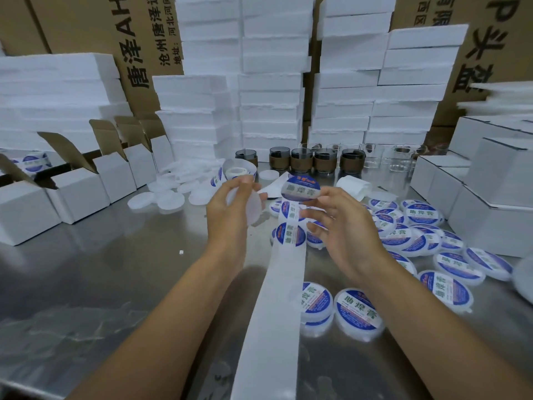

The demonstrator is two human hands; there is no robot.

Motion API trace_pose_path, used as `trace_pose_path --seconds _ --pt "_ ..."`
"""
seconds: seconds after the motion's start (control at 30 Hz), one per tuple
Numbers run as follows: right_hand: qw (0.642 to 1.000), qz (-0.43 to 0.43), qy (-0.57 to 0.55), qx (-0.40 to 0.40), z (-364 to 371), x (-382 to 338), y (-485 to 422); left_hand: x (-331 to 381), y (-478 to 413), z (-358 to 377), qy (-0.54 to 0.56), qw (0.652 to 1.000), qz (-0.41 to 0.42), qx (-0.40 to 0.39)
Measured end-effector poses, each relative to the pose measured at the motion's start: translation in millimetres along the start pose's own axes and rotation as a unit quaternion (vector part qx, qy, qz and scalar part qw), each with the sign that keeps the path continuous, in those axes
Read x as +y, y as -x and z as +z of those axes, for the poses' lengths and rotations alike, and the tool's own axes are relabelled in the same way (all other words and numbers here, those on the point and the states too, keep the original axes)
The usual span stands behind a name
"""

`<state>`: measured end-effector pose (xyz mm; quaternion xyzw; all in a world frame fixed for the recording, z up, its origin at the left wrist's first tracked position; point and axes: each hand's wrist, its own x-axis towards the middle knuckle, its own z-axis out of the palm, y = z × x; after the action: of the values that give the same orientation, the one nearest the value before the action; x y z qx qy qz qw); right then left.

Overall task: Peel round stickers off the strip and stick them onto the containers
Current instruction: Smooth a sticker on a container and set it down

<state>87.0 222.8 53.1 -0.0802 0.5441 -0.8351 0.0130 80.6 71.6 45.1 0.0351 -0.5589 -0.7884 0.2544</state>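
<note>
My left hand (227,209) grips a bare translucent white round container (256,210), held on edge above the table. My right hand (343,223) pinches a round blue-and-white sticker (300,188) by its right edge, lifted free just right of the container. The white backing strip (277,298) runs from under my hands toward me, with two stickers (290,234) still on it near my fingers. The sticker roll (235,173) lies behind my left hand.
Several labelled containers (359,311) lie on the steel table (101,278) at right. Unlabelled lids (171,200) are piled at centre left. Open white cartons (75,192) stand left, closed ones (496,197) right. Glass cups (301,163) line the back before foam stacks.
</note>
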Motion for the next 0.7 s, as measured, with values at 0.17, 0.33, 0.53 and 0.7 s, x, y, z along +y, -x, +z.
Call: trace_pose_path --seconds 0.17,0.33,0.53,0.7 --pt "0.995 0.034 -0.092 -0.035 2 0 3 5 9 2 0.196 0.939 -0.209 -0.190" --pt "0.996 0.014 -0.085 -0.030 3 -2 3 -9 7 4 0.164 0.915 -0.287 -0.229" --pt "0.998 -0.001 0.043 -0.038 5 6 2 -16 5 3 0.184 0.916 -0.265 -0.239" --pt "0.984 -0.021 0.170 -0.046 5 15 4 -17 3 3 0.170 0.922 -0.277 -0.212"
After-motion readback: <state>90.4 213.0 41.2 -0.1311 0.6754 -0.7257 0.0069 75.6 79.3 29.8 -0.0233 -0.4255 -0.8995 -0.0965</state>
